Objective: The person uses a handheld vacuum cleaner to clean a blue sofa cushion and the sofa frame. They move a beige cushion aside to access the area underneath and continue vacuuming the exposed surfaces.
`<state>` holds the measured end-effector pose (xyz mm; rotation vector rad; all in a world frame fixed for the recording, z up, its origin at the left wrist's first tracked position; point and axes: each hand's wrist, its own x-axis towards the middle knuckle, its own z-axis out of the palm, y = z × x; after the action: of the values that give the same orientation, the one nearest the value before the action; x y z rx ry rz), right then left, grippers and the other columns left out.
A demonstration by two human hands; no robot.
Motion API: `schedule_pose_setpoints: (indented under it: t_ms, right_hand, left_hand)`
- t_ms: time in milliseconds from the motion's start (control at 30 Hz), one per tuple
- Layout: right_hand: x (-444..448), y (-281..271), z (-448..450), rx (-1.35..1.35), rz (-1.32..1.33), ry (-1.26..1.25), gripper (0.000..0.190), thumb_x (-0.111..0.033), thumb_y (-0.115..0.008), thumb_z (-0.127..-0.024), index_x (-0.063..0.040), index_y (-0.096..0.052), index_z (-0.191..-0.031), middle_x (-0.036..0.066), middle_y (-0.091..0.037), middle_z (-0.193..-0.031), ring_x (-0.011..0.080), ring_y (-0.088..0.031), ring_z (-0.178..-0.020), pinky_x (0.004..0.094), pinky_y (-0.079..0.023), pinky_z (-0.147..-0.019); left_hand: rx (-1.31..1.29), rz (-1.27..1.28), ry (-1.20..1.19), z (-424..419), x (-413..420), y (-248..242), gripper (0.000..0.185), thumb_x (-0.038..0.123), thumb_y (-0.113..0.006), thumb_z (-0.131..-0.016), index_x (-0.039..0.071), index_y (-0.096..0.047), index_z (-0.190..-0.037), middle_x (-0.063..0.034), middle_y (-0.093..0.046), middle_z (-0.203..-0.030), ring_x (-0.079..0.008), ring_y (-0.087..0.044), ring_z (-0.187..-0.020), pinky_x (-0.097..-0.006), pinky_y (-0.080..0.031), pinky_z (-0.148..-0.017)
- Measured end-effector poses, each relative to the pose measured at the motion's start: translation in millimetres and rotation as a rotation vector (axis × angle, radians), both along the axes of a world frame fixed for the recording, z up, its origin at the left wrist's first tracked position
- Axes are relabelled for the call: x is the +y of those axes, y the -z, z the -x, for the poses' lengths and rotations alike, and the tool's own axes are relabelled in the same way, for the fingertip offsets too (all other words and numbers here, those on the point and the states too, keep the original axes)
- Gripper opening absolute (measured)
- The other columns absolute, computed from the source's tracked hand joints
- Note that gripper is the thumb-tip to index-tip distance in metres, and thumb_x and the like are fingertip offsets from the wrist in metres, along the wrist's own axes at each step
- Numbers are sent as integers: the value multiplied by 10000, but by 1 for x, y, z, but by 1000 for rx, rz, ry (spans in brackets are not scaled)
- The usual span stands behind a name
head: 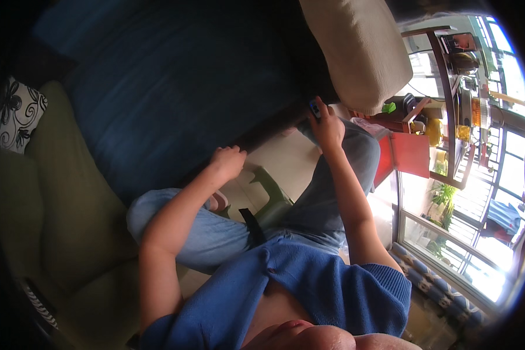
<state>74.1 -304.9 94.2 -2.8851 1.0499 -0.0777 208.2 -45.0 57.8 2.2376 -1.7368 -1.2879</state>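
My right hand (329,127) is closed around a small dark handheld device (316,109) that shows a bluish light. It is held over my right knee, close to the edge of a broad surface covered in dark blue cloth (170,83). At the dark front edge (269,124) of that surface is my left hand (228,162), back up, with curled fingers. What lies under those fingers is hidden. Below the hands are my legs in blue jeans (210,232), set apart, with a green plastic stool (273,192) between them.
A padded beige armrest (367,57) stands at the upper right. Green upholstered seating (78,188) with a patterned cushion (19,116) is at left. Shelves (450,109) with jars, a red panel (411,155) and a window (455,249) are at right. A black strap (252,225) hangs before me.
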Motion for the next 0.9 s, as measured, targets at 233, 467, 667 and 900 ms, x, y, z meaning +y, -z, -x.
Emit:
schedule_pose_setpoints:
  t_ms: [233, 467, 667, 900]
  right_hand:
    - [-27, 10, -38, -9, 74, -99, 544, -309, -644, -833, -183, -487, -1338, 134, -627, -1010, 318, -651, -776, 420, -527, -621]
    - [-18, -5, -10, -40, 46, -102, 566, -294, -689, -792, -217, -509, -1323, 122, -638, -936, 344, -647, -762, 444, -521, -608]
    - [-24, 6, -32, 34, 64, -57, 578, -291, -658, -820, -206, -465, -1358, 133, -616, -1006, 342, -649, -775, 436, -526, -618]
    - [-16, 7, -41, -70, 20, 14, 564, -288, -701, -773, -202, -528, -1302, 140, -659, -1005, 354, -655, -848, 440, -531, -685]
  left_hand:
    - [-9, -16, 8, 1, -2, 4, 383, 213, -608, -847, 65, -560, -1196, -165, -590, -1135, -339, -600, -1038, -469, -476, -886]
    - [-20, 9, -18, 1, -1, 9, 386, 206, -603, -846, 70, -564, -1206, -163, -594, -1127, -334, -604, -1035, -463, -481, -882]
    - [-35, 27, -4, 4, -2, 11, 343, 207, -604, -849, 71, -581, -1163, -154, -603, -1113, -334, -610, -1021, -458, -485, -874]
    - [-40, 59, -32, 2, -2, 8, 285, 176, -575, -850, 68, -601, -1113, -146, -613, -1101, -318, -613, -1029, -453, -481, -878]
